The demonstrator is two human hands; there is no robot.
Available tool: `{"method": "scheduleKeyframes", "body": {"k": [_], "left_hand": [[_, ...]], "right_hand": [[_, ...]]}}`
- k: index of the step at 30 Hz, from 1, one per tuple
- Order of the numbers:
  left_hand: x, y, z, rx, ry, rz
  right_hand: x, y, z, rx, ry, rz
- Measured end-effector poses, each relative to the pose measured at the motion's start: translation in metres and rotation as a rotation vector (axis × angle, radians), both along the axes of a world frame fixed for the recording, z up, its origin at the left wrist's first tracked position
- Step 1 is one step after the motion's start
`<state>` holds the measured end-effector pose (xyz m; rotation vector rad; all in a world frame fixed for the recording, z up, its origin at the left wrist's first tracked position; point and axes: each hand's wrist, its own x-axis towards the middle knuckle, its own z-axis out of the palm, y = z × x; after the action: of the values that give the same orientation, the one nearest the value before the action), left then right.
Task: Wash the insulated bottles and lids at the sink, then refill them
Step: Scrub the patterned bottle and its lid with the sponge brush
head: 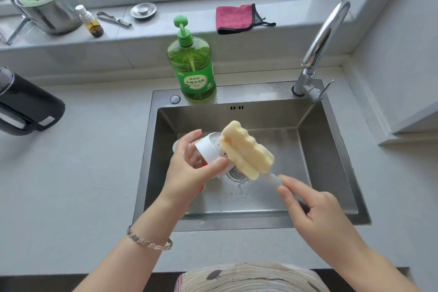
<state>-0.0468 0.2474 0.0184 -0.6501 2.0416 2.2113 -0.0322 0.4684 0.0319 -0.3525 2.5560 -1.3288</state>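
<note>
Over the steel sink (331, 149) my left hand (187, 168) grips a white bottle lid (208, 150), its open side turned to the right. My right hand (315, 211) holds the clear handle of a yellow sponge brush (246, 149), whose wavy sponge head lies against the lid's opening. A black insulated bottle (26, 109) lies on its side on the counter at the far left. Something red shows just below my left palm, mostly hidden.
A green dish soap pump bottle (192, 66) stands on the sink's back rim. The chrome faucet (317, 54) rises at the back right. On the window sill are a pink cloth (234, 18), a sink plug, a peeler, a small spray bottle and a steel pot (47, 9).
</note>
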Motion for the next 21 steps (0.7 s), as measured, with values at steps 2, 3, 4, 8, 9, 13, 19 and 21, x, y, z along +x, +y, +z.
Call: {"method": "scheduleKeyframes", "body": {"k": [2,3,4,8,9,13,19,21], "left_hand": [[0.003,-0.002,-0.002,-0.116,0.011,-0.034],[0.004,-0.002,-0.002,-0.204,0.021,-0.057],[0.005,-0.003,-0.003,-0.315,0.029,-0.082],[0.007,-0.001,-0.003,-0.744,0.162,-0.194],[0.008,0.0,-0.003,-0.799,0.193,-0.205],[0.005,-0.001,-0.006,-0.887,0.257,-0.202],[0.007,-0.003,-0.009,-0.834,0.268,-0.228],[0.008,-0.005,-0.012,-0.772,0.266,-0.223]], "right_hand": [[0.002,0.001,-0.003,0.038,0.047,0.028],[0.003,0.001,-0.004,0.058,0.067,0.05],[0.003,0.0,-0.004,0.072,0.078,0.069],[-0.008,0.004,-0.009,0.093,0.036,0.004],[-0.008,0.005,-0.011,0.099,0.037,-0.006],[0.006,-0.004,-0.006,0.121,0.094,0.081],[0.001,-0.002,-0.013,0.128,0.058,0.018],[0.006,-0.006,-0.011,0.115,0.063,0.062]]}}
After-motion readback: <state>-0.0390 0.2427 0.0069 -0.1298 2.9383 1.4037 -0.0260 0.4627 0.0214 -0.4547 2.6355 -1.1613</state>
